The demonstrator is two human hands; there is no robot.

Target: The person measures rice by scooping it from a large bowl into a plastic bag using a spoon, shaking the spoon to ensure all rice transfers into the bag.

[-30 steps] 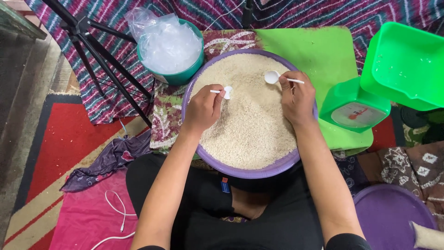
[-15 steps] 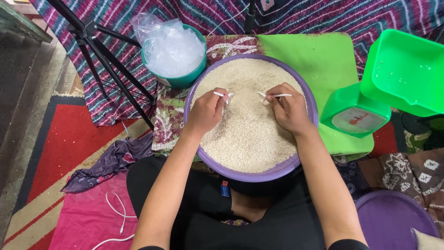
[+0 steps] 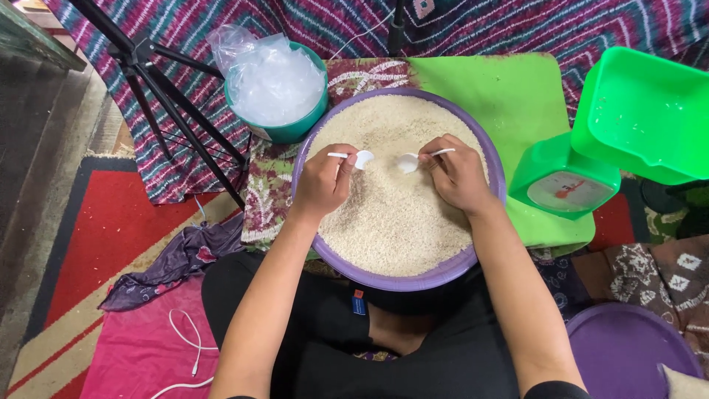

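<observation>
With your left hand [image 3: 323,182] and right hand [image 3: 459,177] each pinched shut on 1 small white spoon [image 3: 357,158] over the middle of the purple basin [image 3: 384,281], a sharp flick could scatter the heaped, dry, off-white rice [image 3: 391,222] over its rim.

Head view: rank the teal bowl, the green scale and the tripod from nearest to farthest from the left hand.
From the left hand:
1. Teal bowl, just up and left, beside the rice basin.
2. Tripod, farther left, on the striped cloth.
3. Green scale, far right, past the right hand.
</observation>
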